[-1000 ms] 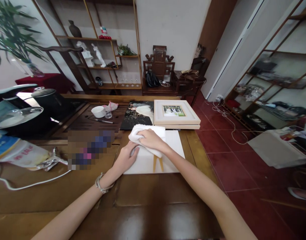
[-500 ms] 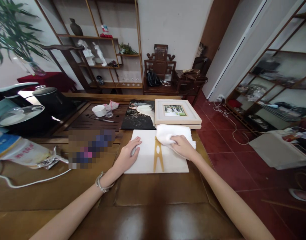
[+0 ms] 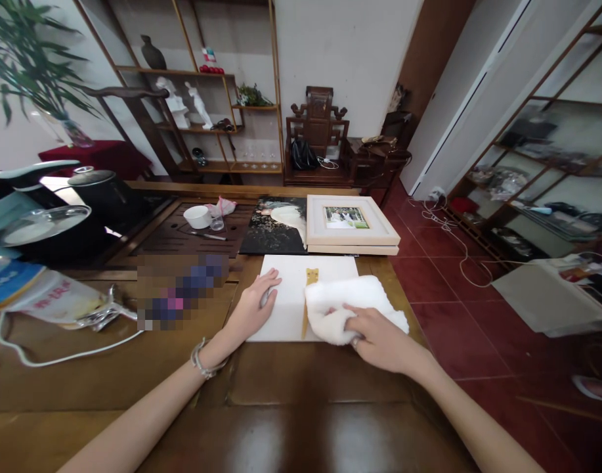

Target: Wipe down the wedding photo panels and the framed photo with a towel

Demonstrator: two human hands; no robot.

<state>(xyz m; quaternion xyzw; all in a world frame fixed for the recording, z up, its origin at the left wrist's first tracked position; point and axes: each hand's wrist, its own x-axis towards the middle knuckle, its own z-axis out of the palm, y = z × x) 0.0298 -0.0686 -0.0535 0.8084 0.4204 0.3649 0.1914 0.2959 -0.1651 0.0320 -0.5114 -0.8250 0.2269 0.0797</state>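
Note:
A white board (image 3: 287,315) lies flat on the brown wooden table in front of me. Attached to it or lying on it is a yellow A-shaped piece (image 3: 312,274), now mostly covered by a white towel (image 3: 352,295). My right hand (image 3: 379,335) has its fingers closed on the bunched near side of this towel, which spreads over the board's right half and past its right edge. Flat on the board's left edge rests my left hand (image 3: 255,305), fingers stretched out and nothing in them.
Behind the board are a dark picture panel (image 3: 268,240) and stacked pale photo frames (image 3: 350,240). A white bowl (image 3: 197,217) sits on the tea tray (image 3: 155,240). Farther left are a pot (image 3: 44,230) and a plastic packet (image 3: 49,299) near a white cable (image 3: 69,362).
My right hand has drawn the towel toward me, from the board's far right corner to its near right part, over the yellow piece's legs. My left hand stays in place.

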